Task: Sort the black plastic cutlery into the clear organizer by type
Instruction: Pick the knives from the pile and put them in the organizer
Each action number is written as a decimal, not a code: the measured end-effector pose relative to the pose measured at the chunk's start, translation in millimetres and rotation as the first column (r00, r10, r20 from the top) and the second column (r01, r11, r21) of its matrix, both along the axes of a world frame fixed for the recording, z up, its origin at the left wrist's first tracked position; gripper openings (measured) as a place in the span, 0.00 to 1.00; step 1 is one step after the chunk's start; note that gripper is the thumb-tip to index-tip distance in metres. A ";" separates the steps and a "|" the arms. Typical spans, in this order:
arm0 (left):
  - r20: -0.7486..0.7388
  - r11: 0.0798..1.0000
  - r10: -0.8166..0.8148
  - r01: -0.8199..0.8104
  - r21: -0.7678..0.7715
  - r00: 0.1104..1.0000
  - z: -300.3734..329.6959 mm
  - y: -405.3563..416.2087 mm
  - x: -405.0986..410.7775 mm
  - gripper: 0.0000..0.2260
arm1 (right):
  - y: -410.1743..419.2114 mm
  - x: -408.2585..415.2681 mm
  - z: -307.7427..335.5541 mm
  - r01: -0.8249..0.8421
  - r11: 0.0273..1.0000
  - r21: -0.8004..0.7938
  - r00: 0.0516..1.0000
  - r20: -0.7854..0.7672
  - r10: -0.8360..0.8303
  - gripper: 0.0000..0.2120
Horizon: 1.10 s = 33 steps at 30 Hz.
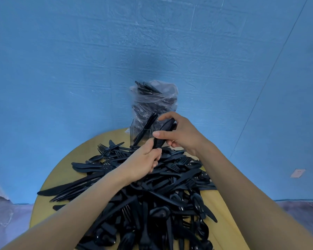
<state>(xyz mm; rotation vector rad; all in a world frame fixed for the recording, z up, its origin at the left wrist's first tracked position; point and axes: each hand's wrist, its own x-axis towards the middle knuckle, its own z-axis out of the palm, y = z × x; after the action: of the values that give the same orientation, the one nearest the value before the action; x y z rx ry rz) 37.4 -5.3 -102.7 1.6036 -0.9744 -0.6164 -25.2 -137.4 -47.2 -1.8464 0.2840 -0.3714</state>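
Far left of the yellow round table: a loose run of knives lying roughly parallel, blades pointing off toward the left edge. Just inward, forks and a spoon fan out at the back of the heap. Centre: the main cutlery pile, a deep tangle of black plastic knives, forks and spoons, overlapping every way. Left hand raised over the pile, fingers curled round the lower end of a small bundle of black pieces; which type they are, cannot tell for certain. Right hand meets it from above, thumb and fingers pinching the upper part of the same bundle. Behind the hands, against the blue wall, stands the clear organizer; a few pieces already lean upright in a near compartment, and a clear plastic bag of more cutlery rises behind or within it, cannot tell which. Handling judgement: pieces look very light, stiff but thin, glossy and likely slick; stacked ones will tend to slide apart. Tines and thin blades probably snap if bent. Best taken at the handle, mid-shaft, squared up between both hands before dropping in handle-down. Most of the sorting looks undone.
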 end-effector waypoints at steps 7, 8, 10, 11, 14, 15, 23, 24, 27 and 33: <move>0.236 0.998 -0.024 0.009 0.065 0.971 9.2 -17.2 52.4 0.09 | -19.7 45.2 4.8 0.040 0.992 0.122 0.998 0.039 -0.045 0.12; 0.262 0.996 -0.023 0.000 0.086 0.965 13.1 -19.2 59.7 0.06 | -23.1 51.4 3.2 0.055 0.989 0.135 0.996 0.058 -0.063 0.11; 0.298 0.993 -0.012 -0.024 0.119 0.954 19.7 -24.3 75.6 0.04 | -29.9 63.9 0.7 0.081 0.985 0.155 0.990 0.103 -0.097 0.11; 0.292 0.994 -0.011 -0.020 0.103 0.956 21.1 -27.8 83.8 0.05 | -33.1 70.1 0.1 0.091 0.984 0.156 0.985 0.130 -0.111 0.11; 0.355 0.996 0.040 -0.067 0.064 0.934 19.4 -40.3 106.7 0.11 | -42.0 87.6 -0.2 0.152 0.977 0.150 0.963 0.198 -0.181 0.11; 0.382 0.993 0.087 -0.109 0.038 0.920 18.0 -43.3 112.8 0.13 | -45.8 92.7 0.1 0.186 0.969 0.162 0.953 0.212 -0.218 0.12; 0.491 0.863 0.499 -0.464 -0.201 0.715 -25.5 -32.2 138.3 0.09 | -79.7 113.9 -6.0 0.424 0.882 0.205 0.854 0.235 -0.465 0.13; 0.510 0.871 0.480 -0.457 -0.181 0.713 -31.1 -31.2 138.8 0.08 | -81.4 117.0 -8.3 0.445 0.874 0.195 0.844 0.233 -0.482 0.13; 0.584 0.902 0.400 -0.418 -0.113 0.707 -41.7 -30.7 139.8 0.07 | -84.5 128.0 -15.5 0.524 0.846 0.099 0.812 0.240 -0.532 0.13; 0.663 0.915 0.348 -0.393 -0.088 0.663 -41.9 -26.8 140.5 0.07 | -65.6 148.6 -30.8 0.539 0.781 -0.316 0.839 0.287 -0.463 0.08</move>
<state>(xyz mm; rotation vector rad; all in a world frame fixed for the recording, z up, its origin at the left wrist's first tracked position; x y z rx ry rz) 177.9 -32.1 -144.6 2.0661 -1.0831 0.2632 123.4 -203.0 -78.0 -2.0818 0.6119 -1.0423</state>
